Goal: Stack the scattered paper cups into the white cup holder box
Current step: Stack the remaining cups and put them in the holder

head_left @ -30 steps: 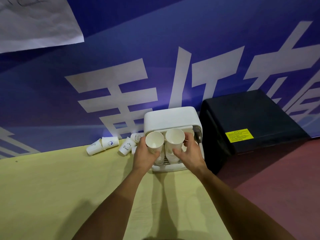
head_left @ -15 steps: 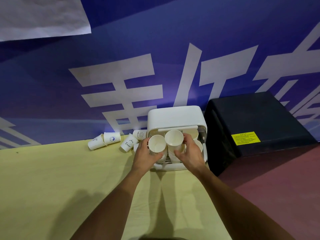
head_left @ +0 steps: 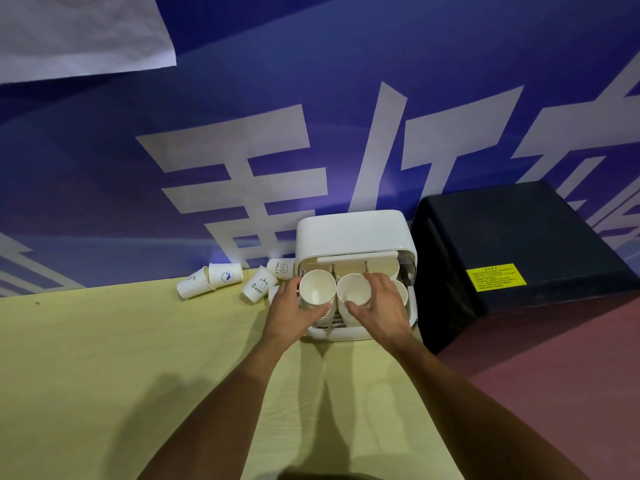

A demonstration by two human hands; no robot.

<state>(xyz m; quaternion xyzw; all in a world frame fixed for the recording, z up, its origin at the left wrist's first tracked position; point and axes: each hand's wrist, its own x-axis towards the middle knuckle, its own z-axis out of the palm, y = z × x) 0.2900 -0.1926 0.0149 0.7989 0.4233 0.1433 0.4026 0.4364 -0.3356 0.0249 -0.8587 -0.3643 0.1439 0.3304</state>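
The white cup holder box [head_left: 349, 233] stands at the back of the yellow table [head_left: 138, 358], its front open. My left hand [head_left: 289, 313] grips a white paper cup [head_left: 317, 289] upright in the box's front left. My right hand [head_left: 382, 310] grips a second cup [head_left: 351, 289] just beside it. More cups [head_left: 398, 275] sit deeper in the box on the right, partly hidden by my right hand. Several printed cups lie on their sides left of the box: a "Bear" cup [head_left: 258, 289], a "HELLO" cup [head_left: 280, 268] and a nested pair [head_left: 209, 280].
A black box [head_left: 519, 258] with a yellow label stands right against the holder box. A blue banner wall [head_left: 311, 133] rises directly behind the table. To the right of the table lies reddish floor [head_left: 554, 375].
Both hands have lowered their cups deeper into the front of the box. The camera view has shifted slightly.
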